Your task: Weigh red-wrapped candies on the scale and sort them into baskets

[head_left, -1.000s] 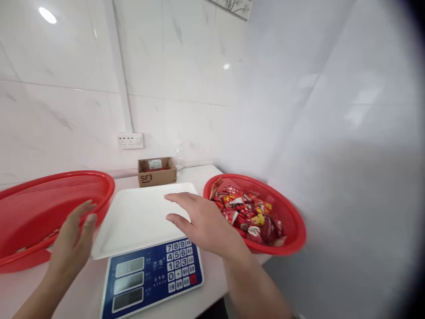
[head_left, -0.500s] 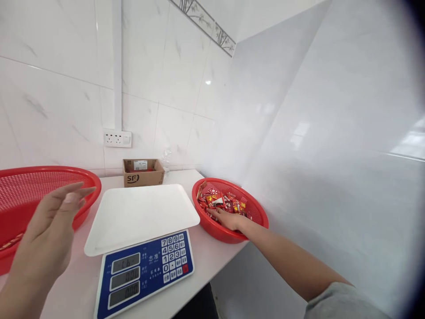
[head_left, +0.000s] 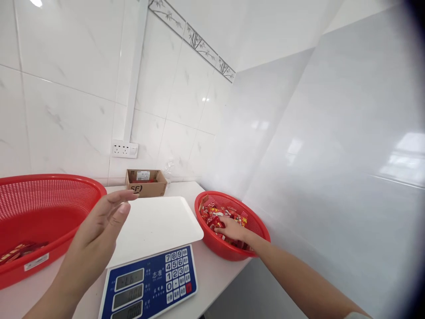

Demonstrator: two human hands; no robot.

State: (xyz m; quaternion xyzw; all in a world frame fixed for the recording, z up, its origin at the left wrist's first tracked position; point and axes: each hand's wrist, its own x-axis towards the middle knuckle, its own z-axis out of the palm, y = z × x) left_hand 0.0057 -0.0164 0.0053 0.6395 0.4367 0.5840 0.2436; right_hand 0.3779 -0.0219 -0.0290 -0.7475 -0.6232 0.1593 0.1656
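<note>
My left hand is raised in front of the left edge of the white weighing pan, fingers stretched and thumb apart, holding nothing. The pan tops a digital scale with a blue keypad panel. At the right, my right hand reaches down into a round red basket of small wrapped packets. Its thumb and fingers close around a red packet on the heap; the fingertips are partly hidden.
A larger red basket stands at the left with several red packets at its bottom. Behind the scale, a small cardboard box sits by the tiled wall, beside clear plastic. A socket panel is above. The white table ends at the front right.
My left hand has moved right, from over the left basket to before the pan. My right hand has gone from lying flat on the packets to curling around one. The view has shifted slightly.
</note>
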